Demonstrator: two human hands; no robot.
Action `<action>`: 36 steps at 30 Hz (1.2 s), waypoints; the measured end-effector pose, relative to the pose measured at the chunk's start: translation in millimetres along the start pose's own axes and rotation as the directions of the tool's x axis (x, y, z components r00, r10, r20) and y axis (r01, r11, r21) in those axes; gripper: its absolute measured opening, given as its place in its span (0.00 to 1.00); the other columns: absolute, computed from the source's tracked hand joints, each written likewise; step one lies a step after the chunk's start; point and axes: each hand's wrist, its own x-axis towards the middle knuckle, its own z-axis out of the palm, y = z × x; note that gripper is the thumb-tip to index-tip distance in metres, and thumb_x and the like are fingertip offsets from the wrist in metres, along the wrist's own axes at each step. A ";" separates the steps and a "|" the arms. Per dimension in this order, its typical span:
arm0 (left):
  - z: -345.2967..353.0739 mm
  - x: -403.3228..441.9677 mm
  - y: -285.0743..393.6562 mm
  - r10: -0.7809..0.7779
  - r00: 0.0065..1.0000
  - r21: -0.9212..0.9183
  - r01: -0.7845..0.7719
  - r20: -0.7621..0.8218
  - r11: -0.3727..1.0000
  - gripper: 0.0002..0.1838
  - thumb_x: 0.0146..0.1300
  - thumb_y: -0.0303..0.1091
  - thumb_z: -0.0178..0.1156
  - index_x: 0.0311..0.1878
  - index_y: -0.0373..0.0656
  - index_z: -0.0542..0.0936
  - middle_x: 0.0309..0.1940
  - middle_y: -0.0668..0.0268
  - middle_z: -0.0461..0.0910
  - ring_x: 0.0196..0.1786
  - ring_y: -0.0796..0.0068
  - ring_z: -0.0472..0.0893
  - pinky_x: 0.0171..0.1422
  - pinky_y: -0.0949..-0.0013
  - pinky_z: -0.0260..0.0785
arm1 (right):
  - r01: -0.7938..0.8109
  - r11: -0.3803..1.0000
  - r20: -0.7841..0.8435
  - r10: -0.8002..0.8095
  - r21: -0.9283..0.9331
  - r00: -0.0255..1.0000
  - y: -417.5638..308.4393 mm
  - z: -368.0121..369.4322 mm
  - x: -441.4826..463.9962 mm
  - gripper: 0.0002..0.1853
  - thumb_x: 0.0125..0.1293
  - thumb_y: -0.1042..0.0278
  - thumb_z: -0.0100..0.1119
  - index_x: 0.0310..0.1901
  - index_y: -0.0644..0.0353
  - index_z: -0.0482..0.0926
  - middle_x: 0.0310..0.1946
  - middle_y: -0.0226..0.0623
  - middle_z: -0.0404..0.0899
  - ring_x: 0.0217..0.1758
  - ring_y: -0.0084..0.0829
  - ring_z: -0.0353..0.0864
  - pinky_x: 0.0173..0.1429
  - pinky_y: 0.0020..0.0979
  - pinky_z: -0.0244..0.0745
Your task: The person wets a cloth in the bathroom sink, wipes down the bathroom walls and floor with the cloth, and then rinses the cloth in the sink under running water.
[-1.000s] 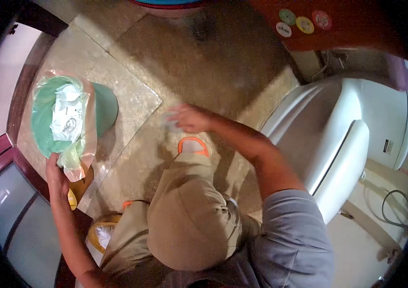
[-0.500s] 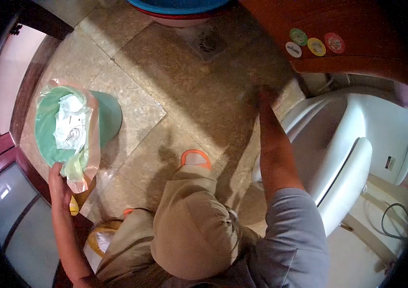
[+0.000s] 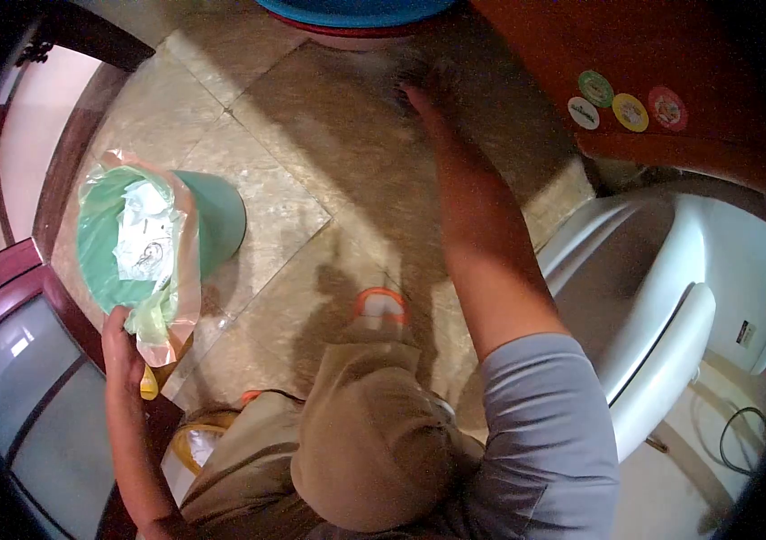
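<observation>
A green trash bin [image 3: 221, 216] lined with a pale, thin plastic bag [image 3: 187, 270] is at the left. Crumpled white paper [image 3: 146, 238] lies inside it. My left hand [image 3: 120, 346] is closed on the bin's near rim, where the liner bunches up. A yellow piece [image 3: 149, 384] shows just below that hand; I cannot make out what it belongs to. My right hand [image 3: 419, 97] reaches far forward, low over the shaded floor by the drain. Shadow and blur hide its fingers and anything in them.
A blue basin [image 3: 360, 11] sits at the far edge. On the right are a white toilet [image 3: 662, 306] and a red-brown cabinet panel [image 3: 545, 81] with round stickers. A glass-paned door [image 3: 32, 378] stands at the left. My orange-edged slipper [image 3: 381, 306] is on the tiled floor.
My right hand has moved forward and to the left, from beside the toilet to near the drain. The left hand stays at the bin's rim. The view has shifted slightly.
</observation>
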 end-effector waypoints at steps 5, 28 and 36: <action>2.8 -0.1 0.2 0.023 1.000 0.014 -0.024 0.010 1.000 0.14 0.57 0.30 0.50 0.46 0.38 0.70 0.39 0.62 0.74 0.41 0.67 0.77 0.49 0.65 0.70 | 0.354 0.860 -0.007 -0.383 -0.368 0.924 20.4 4.2 14.5 0.41 0.51 0.52 0.63 0.66 0.56 0.60 0.67 0.47 0.56 0.70 0.49 0.54 0.73 0.45 0.48; 24.0 -16.3 10.7 0.043 0.999 -0.004 -0.043 0.026 0.999 0.16 0.58 0.29 0.50 0.50 0.36 0.68 0.42 0.60 0.74 0.42 0.67 0.77 0.49 0.64 0.70 | 0.538 0.841 -0.150 -0.541 -0.061 0.828 40.9 41.8 -97.7 0.30 0.65 0.65 0.46 0.68 0.57 0.55 0.70 0.45 0.50 0.71 0.45 0.53 0.72 0.48 0.43; 23.6 -15.7 10.8 0.016 1.000 -0.009 -0.016 0.008 1.000 0.19 0.58 0.30 0.49 0.53 0.37 0.67 0.43 0.60 0.73 0.43 0.66 0.76 0.50 0.63 0.70 | 0.599 0.801 0.056 -0.598 0.010 0.799 -85.4 81.1 -115.7 0.32 0.60 0.63 0.51 0.66 0.59 0.59 0.68 0.48 0.54 0.71 0.49 0.52 0.72 0.49 0.43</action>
